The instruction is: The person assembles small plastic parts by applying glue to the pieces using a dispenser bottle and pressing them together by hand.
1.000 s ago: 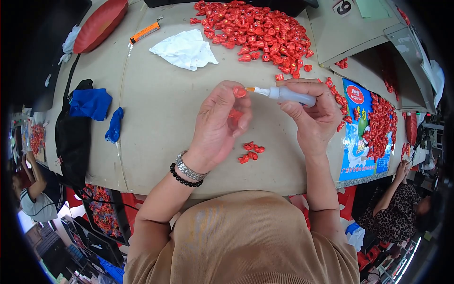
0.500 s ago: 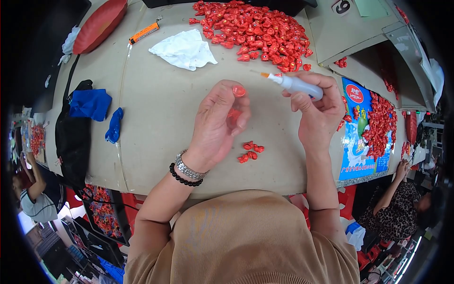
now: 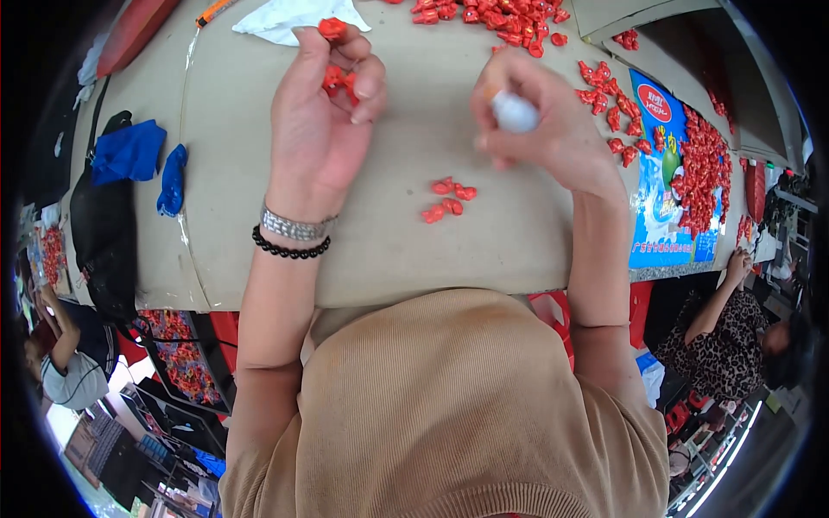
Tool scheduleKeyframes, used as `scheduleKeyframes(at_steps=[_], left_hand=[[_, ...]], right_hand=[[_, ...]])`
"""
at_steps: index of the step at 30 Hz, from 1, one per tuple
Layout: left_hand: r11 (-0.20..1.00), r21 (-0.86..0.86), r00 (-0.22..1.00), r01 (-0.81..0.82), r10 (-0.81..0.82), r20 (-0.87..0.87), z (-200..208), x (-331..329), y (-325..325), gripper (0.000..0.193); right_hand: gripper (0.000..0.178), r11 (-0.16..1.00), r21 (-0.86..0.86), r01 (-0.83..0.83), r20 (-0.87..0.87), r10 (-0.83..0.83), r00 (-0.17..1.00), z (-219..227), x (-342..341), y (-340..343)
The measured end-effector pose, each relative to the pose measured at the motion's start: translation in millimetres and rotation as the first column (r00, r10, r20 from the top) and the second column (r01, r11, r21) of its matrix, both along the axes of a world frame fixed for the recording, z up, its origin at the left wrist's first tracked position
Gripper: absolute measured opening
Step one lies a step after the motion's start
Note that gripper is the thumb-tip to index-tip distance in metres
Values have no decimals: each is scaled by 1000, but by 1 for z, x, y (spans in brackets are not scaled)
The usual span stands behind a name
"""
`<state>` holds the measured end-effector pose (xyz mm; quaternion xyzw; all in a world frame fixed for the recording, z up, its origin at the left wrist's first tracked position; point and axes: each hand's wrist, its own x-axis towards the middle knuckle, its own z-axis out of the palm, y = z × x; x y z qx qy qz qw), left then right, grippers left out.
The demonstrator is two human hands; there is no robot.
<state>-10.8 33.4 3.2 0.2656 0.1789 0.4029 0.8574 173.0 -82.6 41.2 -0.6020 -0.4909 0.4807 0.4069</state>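
My left hand (image 3: 321, 121) is raised over the left middle of the table, palm turned up and fingers curled. Between its thumb and fingertips it pinches a small red plastic part (image 3: 332, 28), and more red plastic (image 3: 337, 81) sits lower, behind the curled fingers. To the right, my right hand (image 3: 553, 121) wraps round a white squeeze bottle (image 3: 515, 113) with an orange collar; motion blurs it, and the thin tip seen earlier cannot be made out. Several small red parts (image 3: 448, 200) lie on the table between my forearms.
A heap of red parts (image 3: 509, 17) lies at the far edge. More red parts (image 3: 701, 164) cover a blue printed bag (image 3: 652, 198) at right, beside a metal box (image 3: 682, 34). White cloth (image 3: 276, 15), blue cloth (image 3: 129, 152) and a black bag (image 3: 104, 233) lie leftward. A co-worker (image 3: 721, 345) sits right.
My view has shifted, so the heap and white cloth appear higher. My left hand has moved left and away from my right. The bottle has turned in my right hand, its tip no longer pointing left.
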Motion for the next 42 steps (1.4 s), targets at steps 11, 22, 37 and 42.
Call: scheduleKeyframes(at_steps=[11,22,37,42], left_hand=[[961,-28,802,275,-213,557,-25,-5,21,28],[992,-118,998,37,-30,60,-6,0,-3,34],[990,-137,999,34,-32,19,0,2,-7,23],[996,-91,999,-7,4,-43,2,3,-11,19]], right_hand=[[17,937,-80,-340,554,325,766,-10,-28,-2],[17,967,234,101,692,-238,682,-17,-17,7],[17,978,208,0,624,-133,770,-8,-9,3],[15,982,187,19,652,-139,746,-7,-12,4]])
